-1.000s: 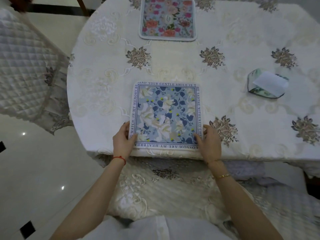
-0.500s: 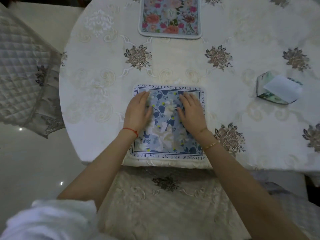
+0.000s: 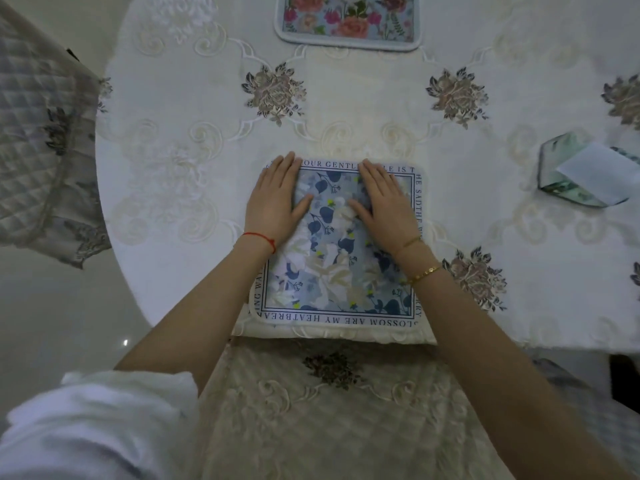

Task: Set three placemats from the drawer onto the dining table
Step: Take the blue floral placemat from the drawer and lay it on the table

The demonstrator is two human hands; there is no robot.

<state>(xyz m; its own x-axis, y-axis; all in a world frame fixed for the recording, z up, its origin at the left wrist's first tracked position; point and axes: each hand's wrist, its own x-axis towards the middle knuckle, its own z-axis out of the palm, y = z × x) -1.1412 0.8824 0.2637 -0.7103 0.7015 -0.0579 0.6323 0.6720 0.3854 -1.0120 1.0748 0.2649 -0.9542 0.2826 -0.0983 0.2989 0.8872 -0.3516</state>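
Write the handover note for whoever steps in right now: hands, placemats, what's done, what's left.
Left hand: flat, fingers straight, pressing the blue placemat on its left part.
Right hand: flat, pressing the same mat on its right part.
Blue placemat: lies at the near edge of the table, in front of the person.
Pink floral placemat: laid at the far side, partly out of frame.
Done: two mats visibly on the table.
Left: a third mat is not in view; lift both hands and check for it.
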